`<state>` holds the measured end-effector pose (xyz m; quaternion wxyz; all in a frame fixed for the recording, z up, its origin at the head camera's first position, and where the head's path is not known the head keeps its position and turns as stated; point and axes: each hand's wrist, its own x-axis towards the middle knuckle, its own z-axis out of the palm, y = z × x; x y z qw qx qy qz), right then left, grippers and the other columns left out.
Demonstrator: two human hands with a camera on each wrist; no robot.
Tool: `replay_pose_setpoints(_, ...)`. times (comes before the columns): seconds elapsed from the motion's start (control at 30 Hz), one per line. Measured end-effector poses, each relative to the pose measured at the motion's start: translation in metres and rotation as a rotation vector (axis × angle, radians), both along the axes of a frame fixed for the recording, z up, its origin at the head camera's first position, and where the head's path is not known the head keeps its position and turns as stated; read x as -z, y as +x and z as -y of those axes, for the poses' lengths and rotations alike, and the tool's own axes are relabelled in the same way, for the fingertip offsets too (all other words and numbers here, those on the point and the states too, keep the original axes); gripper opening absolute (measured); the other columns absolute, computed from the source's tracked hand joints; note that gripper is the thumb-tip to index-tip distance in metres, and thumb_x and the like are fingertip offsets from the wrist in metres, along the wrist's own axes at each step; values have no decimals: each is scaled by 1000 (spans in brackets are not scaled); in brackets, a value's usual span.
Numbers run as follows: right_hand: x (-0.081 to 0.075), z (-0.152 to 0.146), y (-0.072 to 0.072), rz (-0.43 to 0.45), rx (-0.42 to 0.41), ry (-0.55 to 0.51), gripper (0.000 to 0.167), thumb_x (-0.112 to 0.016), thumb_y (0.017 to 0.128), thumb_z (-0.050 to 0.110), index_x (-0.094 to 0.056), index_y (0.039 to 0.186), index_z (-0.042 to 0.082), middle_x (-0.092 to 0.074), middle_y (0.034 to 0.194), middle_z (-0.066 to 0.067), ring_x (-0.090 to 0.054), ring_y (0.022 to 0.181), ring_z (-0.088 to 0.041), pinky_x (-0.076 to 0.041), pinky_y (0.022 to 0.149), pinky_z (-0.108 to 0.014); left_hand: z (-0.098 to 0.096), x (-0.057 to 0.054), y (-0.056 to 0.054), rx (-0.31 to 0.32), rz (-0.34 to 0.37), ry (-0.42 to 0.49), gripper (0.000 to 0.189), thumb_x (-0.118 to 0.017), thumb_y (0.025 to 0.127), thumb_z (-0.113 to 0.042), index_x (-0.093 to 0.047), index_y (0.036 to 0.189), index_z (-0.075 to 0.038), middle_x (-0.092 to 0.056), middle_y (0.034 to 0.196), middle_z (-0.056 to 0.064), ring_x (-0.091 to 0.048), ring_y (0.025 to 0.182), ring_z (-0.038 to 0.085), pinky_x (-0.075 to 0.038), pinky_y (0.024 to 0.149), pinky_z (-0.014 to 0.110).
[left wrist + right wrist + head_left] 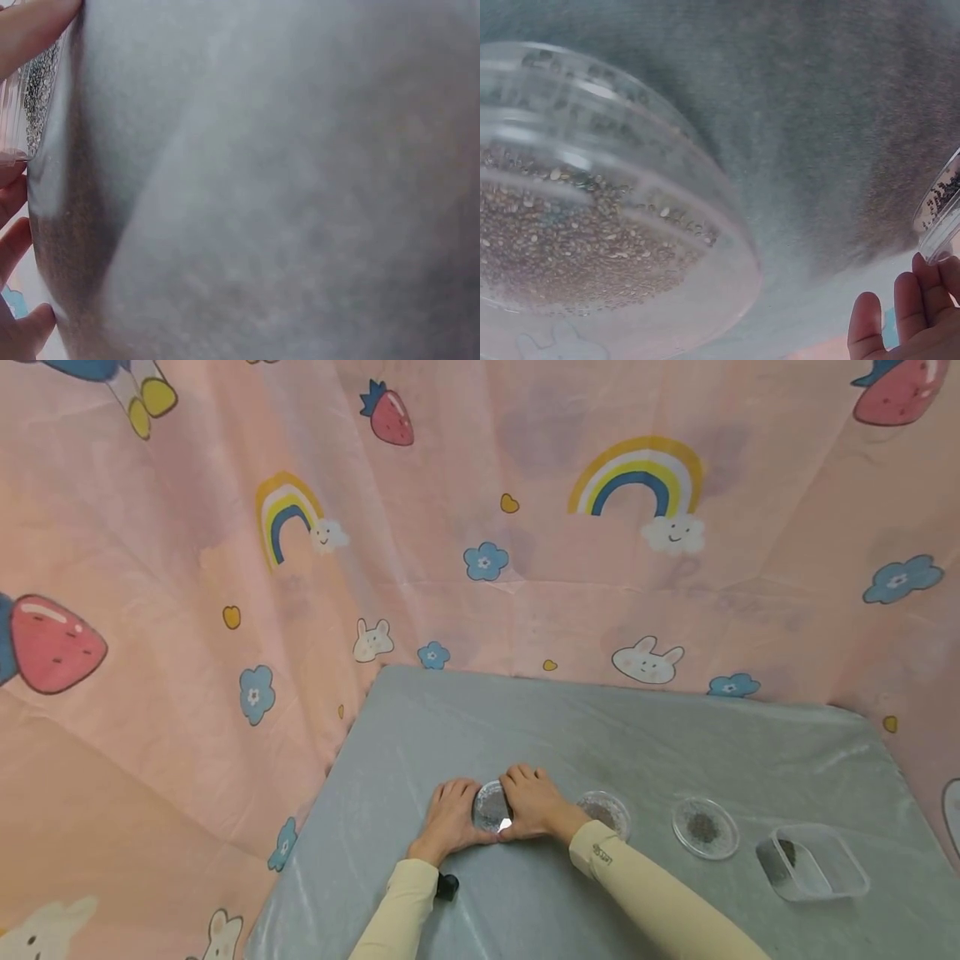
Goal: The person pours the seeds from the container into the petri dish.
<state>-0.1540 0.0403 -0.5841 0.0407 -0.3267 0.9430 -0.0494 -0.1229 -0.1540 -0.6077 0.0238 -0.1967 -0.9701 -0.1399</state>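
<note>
In the head view, a round clear dish sits on the table between both hands. My left hand grips its left side and my right hand grips its right side, thumbs toward the near edge. Small dark grains show through the dish at the left edge of the left wrist view. From the right wrist, part of the same dish appears above my curved fingers. Another clear dish holding brownish seeds stands just right of my right hand, partly hidden by the forearm.
Farther right lies a third round dish with a dark heap in its middle. Beyond it stands a clear rectangular tub with something dark at its left side. A grey cloth covers the table; a patterned pink curtain hangs behind.
</note>
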Motion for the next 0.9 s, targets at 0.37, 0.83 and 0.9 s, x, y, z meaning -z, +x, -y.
replay_pose_setpoints(0.37,3,-8,5,29,42,-33,96,-68,68,76,-53,130,4,-52,122,-10,-47,116,-28,-40,87,-48,-4,6,-2,33,-5,33,79,-81,65,-62,-59,122,-11,-56,120,4,-49,117,25,-35,102,48)
replay_pose_setpoints(0.83,-33,-65,0,-122,233,-260,72,-66,88,50,-49,138,1,-52,131,-18,-47,122,-38,-39,89,-57,8,-20,-9,-35,118,162,86,-81,70,-57,-53,134,-7,-54,130,12,-48,124,32,-36,104,51)
replay_pose_setpoints(0.9,-40,-83,3,-141,279,-268,68,-65,90,46,-49,138,0,-51,133,-20,-46,123,-40,-38,90,-59,9,-27,-10,-31,76,183,81,-76,77,-54,-51,137,-5,-53,134,15,-45,128,35,-34,105,55)
